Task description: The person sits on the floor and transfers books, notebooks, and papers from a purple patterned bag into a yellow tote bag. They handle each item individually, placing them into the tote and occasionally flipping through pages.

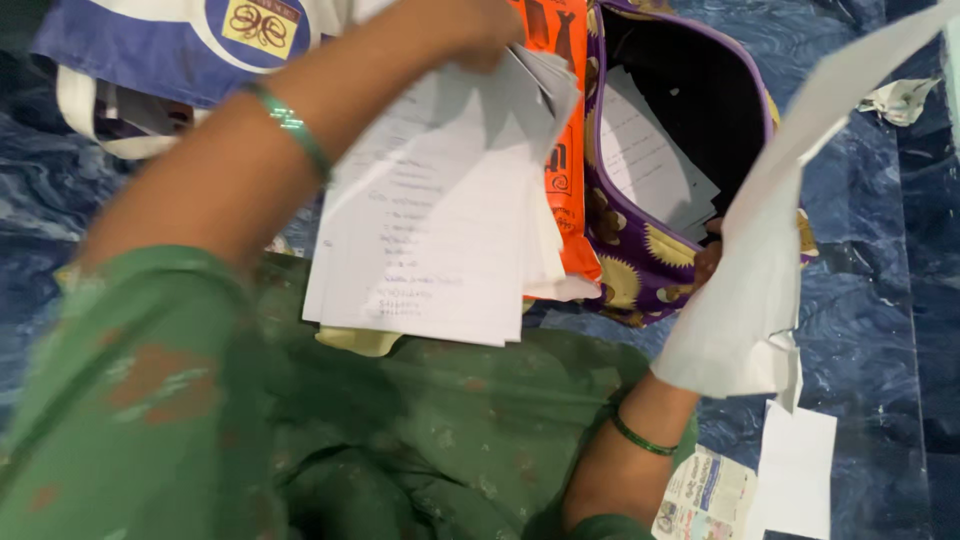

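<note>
While left hand [480,35] is gripping stack of handwritten papers [440,220] by top edge, raised above green-clad lap, right hand [708,262], mostly hidden, is pinching single white sheet [770,230] beside open purple bag [680,150]; more papers lying inside bag.

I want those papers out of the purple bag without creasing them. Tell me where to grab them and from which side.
Take the papers by their upper edge, reaching down through the open mouth of the purple bag. They lie flat against the bag's inner wall, so only that top edge is free; the right hand, holding a loose sheet, is closest.
</note>
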